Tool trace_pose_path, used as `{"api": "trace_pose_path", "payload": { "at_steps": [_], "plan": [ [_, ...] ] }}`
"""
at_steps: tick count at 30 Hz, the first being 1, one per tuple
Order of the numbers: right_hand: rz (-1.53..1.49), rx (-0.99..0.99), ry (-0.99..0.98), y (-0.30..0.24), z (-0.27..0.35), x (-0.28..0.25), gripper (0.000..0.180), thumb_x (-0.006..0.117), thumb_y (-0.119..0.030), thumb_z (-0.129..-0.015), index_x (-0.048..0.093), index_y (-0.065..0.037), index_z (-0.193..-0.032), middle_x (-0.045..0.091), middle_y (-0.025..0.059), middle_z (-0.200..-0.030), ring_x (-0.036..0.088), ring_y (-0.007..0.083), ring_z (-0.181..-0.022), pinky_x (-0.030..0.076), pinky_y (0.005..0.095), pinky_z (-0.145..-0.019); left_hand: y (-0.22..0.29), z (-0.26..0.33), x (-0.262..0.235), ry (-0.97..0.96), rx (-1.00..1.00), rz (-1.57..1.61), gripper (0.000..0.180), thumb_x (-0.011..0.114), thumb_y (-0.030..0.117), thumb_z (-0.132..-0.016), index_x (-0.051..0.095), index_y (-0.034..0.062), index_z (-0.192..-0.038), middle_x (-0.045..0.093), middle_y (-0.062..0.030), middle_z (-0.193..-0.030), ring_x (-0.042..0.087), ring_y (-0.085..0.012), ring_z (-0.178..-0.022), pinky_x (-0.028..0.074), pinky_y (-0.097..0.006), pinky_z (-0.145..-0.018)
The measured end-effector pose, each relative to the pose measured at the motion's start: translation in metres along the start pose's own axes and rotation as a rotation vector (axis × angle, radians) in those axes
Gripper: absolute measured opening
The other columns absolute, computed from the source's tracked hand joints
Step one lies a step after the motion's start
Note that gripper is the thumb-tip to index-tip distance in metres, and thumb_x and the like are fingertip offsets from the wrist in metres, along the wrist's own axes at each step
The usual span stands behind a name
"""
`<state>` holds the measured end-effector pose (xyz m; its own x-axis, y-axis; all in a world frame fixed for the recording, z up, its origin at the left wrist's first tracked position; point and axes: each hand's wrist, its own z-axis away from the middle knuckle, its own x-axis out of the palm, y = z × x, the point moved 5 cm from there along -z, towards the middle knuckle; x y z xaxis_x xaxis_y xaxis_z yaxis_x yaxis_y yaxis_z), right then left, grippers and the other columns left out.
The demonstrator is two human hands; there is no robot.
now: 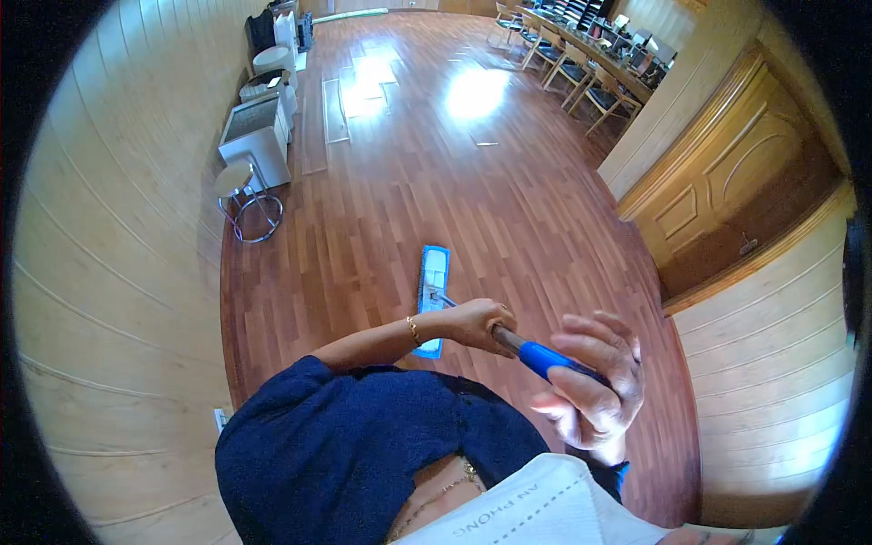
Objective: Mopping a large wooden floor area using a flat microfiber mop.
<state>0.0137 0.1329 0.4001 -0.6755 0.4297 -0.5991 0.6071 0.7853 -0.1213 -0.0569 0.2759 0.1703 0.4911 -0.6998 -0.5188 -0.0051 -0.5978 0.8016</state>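
A flat mop lies on the wooden floor ahead of me, its pale blue-and-white mop head [435,268] standing lengthwise to my view. My left hand [477,324], with a bracelet at the wrist, is closed around the metal pole [506,339]. Further up, the pole ends in a blue grip [541,358]. The fingers of my right hand [601,381] curl loosely about the end of this grip and are slightly blurred. Part of the mop head is hidden behind my left wrist.
A round stool [236,182] and a white cabinet-like appliance [258,136] stand along the left wall. On the right are a wooden door [727,186] and, farther off, several chairs [604,100] at a long desk [627,80]. A thin strip [487,143] lies on the floor.
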Motion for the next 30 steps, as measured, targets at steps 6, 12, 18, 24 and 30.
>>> {"api": "trace_pose_path", "payload": {
  "at_steps": [6,12,18,24,30],
  "plan": [
    [-0.186,-0.052,0.117,-0.025,0.017,0.007,0.038,0.073,-0.046,-0.074,0.052,-0.014,-0.077,0.058,0.0005,-0.077,0.066,0.0202,-0.073,0.053,0.0324,-0.062,-0.098,0.042,0.050,0.065,-0.051,0.288,0.036,0.080,0.024,-0.072,0.050,0.0064,-0.064,0.046,-0.0055,-0.057,0.040,-0.0123,-0.055,0.033,-0.032,-0.051],
    [-0.163,-0.111,0.115,-0.044,0.022,0.004,0.042,0.068,-0.055,-0.075,0.052,-0.017,-0.073,0.057,-0.0016,-0.072,0.066,0.0154,-0.071,0.054,0.0306,-0.063,-0.081,0.055,0.063,0.077,-0.110,0.042,0.023,0.065,0.008,-0.063,0.043,0.0056,-0.059,0.048,-0.0157,-0.057,0.050,-0.0394,-0.058,0.034,-0.045,-0.050],
    [-0.315,-0.156,-0.017,-0.046,0.012,-0.008,0.021,0.054,-0.035,-0.092,0.053,-0.015,-0.085,0.060,0.0049,-0.080,0.065,0.0207,-0.072,0.052,0.0374,-0.064,-0.057,0.100,0.058,0.193,-0.265,0.075,0.019,0.065,0.017,-0.065,0.051,0.0062,-0.059,0.053,-0.0178,-0.060,0.053,-0.0398,-0.059,0.038,-0.046,-0.052],
    [-0.424,-0.239,0.057,-0.035,0.012,-0.008,0.043,0.047,-0.057,-0.089,0.049,-0.015,-0.082,0.057,0.0034,-0.079,0.065,0.0192,-0.068,0.053,0.0346,-0.062,-0.039,0.133,0.026,0.249,-0.378,-0.161,0.029,0.074,0.033,-0.069,0.063,0.0073,-0.064,0.059,-0.0167,-0.065,0.057,-0.0358,-0.060,0.042,-0.045,-0.053],
    [-0.642,-0.353,0.051,-0.018,0.012,0.021,0.041,0.046,-0.052,-0.092,0.049,-0.012,-0.086,0.058,0.0069,-0.079,0.066,0.0220,-0.068,0.054,0.0365,-0.059,-0.041,0.188,0.019,0.349,-0.518,-0.251,0.034,0.074,0.038,-0.070,0.062,0.0067,-0.064,0.060,-0.0152,-0.064,0.057,-0.0326,-0.059,0.042,-0.043,-0.053]
  ]
}}
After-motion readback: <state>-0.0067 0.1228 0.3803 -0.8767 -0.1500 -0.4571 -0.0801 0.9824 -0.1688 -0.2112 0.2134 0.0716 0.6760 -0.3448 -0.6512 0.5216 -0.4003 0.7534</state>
